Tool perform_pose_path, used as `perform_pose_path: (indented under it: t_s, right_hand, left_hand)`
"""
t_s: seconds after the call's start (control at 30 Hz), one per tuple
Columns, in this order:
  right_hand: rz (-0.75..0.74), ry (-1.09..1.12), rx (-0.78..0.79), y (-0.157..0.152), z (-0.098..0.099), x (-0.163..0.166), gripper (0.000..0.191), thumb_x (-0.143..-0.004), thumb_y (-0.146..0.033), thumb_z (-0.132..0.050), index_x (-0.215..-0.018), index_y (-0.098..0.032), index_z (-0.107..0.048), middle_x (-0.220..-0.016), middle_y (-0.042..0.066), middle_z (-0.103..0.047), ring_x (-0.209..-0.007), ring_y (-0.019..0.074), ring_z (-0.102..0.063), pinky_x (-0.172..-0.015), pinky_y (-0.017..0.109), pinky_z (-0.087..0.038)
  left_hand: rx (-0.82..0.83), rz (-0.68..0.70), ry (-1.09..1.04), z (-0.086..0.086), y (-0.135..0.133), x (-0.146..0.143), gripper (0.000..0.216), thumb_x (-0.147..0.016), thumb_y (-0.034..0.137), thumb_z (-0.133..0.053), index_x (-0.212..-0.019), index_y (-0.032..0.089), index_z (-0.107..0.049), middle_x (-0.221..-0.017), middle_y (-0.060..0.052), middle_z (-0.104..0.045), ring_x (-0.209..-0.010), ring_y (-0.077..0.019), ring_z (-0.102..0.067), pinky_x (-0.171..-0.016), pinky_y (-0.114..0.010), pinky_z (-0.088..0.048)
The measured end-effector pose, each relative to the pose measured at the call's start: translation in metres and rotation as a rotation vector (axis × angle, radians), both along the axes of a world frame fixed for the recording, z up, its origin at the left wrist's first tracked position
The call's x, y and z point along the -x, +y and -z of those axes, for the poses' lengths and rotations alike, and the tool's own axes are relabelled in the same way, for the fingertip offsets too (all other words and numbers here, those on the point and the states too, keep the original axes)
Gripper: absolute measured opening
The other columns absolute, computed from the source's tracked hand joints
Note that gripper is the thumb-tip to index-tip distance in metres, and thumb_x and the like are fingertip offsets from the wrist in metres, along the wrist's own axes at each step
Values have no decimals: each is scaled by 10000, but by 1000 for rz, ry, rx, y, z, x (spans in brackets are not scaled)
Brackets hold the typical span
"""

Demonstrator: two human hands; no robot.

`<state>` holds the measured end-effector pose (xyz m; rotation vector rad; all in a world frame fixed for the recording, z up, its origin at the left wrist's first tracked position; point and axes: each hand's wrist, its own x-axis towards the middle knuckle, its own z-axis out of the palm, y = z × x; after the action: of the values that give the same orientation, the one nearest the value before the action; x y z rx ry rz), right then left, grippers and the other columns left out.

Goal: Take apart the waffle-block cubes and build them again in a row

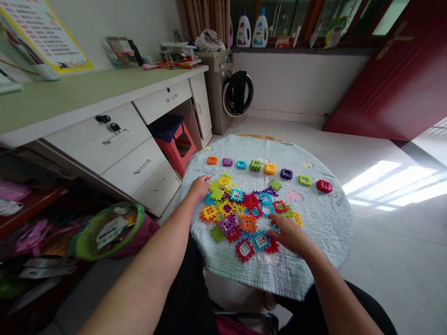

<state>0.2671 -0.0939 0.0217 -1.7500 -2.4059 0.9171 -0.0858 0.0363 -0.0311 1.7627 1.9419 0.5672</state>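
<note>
heap of multicoloured notched square plastic tiles (248, 223) lies btwn both hands, long axis l-to-r across the pale blue patterned fabric tablecloth (324, 221); r hand (287, 231) is over its near right edge, l hand (200, 186) just beside its far left edge. r thumb + index apart, sky-blue notched plastic tile (275, 227) showing in the gap; l fingers loosely bent, can't tell if holding anything

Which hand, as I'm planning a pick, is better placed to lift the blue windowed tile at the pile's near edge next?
Probably the right hand: its spread fingers are close beside the blue windowed tile. The left hand is over at the left edge of the pile, with much of it lying between.
</note>
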Motion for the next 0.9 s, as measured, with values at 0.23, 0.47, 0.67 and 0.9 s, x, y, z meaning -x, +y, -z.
perform_pose_path:
  t_s: [0.23,0.47,0.67,0.9]
  right_hand:
    - [-45,-21,8,5,1,2,416,-828,-253,-570,-1236,-173,-557,-1099,126,-677,-1020,244,-632,-890,353,-448]
    - [-53,-32,30,4,-1,5,454,-815,-222,-561,-1265,-163,-549,-1152,139,-663,-1058,251,-619,-906,341,-437]
    - [-54,-45,44,6,-5,7,447,-801,-232,-564,-1243,-162,-562,-1132,129,-672,-1037,243,-625,-887,321,-438]
    - [-66,-55,44,4,-6,6,478,-795,-229,-569,-1261,-122,-555,-1168,148,-659,-1087,263,-609,-921,335,-431]
  left_hand:
    - [-57,-44,168,-4,17,-31,423,-798,430,-599,-1159,210,-628,-1086,-85,-702,-999,-221,-639,-878,-297,-459]
    - [32,-68,253,-5,20,-43,461,-704,340,-681,-1147,236,-609,-993,-47,-723,-920,-224,-653,-757,-285,-465]
    - [21,-30,241,3,24,-45,381,-696,234,-631,-1076,221,-646,-976,-46,-702,-909,-215,-633,-796,-285,-480]
    - [-62,85,264,-9,17,-57,260,-668,112,-552,-896,196,-644,-909,-44,-679,-868,-200,-608,-801,-293,-468]
